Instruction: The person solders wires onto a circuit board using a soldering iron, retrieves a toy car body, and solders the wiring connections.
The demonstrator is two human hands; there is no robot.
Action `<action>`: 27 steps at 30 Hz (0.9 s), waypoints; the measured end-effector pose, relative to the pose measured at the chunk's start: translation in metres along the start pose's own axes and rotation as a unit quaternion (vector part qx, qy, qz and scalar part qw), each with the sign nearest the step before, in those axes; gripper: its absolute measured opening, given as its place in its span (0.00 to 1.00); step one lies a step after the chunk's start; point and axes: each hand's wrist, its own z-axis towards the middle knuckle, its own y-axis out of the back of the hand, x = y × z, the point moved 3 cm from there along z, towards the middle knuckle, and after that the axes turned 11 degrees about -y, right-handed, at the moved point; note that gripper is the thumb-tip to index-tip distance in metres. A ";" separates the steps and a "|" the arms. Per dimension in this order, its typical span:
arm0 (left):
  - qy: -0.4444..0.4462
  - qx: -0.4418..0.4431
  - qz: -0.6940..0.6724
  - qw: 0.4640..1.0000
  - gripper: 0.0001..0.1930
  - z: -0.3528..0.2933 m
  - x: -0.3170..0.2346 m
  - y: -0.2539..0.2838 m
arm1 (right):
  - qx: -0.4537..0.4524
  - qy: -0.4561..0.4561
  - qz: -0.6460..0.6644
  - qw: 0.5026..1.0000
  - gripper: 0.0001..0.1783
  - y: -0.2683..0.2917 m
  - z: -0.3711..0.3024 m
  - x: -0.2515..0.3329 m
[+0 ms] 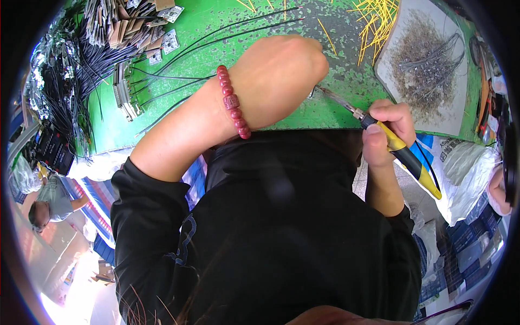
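while right hand (387, 127) grips yellow soldering iron (403, 157), white printed bag (460, 173) just beside.

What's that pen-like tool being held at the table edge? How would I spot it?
Find the green worktable, then its near edge on the right side. There the right hand grips a soldering iron. Its yellow-and-black handle and slim metal tip set it apart from the thin yellow wire pieces farther back.

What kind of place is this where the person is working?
Probably an electronics assembly workshop: the right hand holds a soldering iron at a green workbench strewn with black wires and small circuit boards.
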 end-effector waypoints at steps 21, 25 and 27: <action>0.012 -0.009 0.002 1.000 0.05 -0.003 -0.002 0.000 | -0.001 0.015 -0.022 1.000 0.14 0.000 0.001 0.000; 0.017 -0.007 -0.003 1.000 0.05 -0.003 -0.002 0.000 | 0.003 0.027 -0.025 0.999 0.13 0.000 0.002 0.000; 0.016 -0.010 -0.006 1.000 0.05 -0.003 -0.001 -0.001 | 0.009 0.006 -0.027 1.000 0.13 0.000 0.002 0.001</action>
